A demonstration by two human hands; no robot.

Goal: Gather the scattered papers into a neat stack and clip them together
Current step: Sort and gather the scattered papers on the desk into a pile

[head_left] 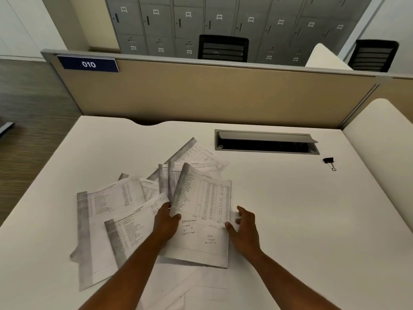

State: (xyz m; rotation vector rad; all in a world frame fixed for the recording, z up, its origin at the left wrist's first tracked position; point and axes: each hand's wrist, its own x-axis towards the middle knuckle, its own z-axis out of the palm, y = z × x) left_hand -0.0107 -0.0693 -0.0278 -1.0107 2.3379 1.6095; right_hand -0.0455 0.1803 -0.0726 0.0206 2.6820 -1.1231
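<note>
Left hand (166, 222): your thumb pinches top sheet (202, 211).
Right hand (243, 227): yours grips its right edge.
Binder clip (329, 162): well apart.

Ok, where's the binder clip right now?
The binder clip lies on the desk at far right, just right of the cable tray, well away from the papers and both hands.

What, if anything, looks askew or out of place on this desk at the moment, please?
The papers are fanned at clashing angles across the desk, some curling upward. Both hands, left hand and right hand, hold one sheet. The binder clip lies apart, far right, unused.
</note>
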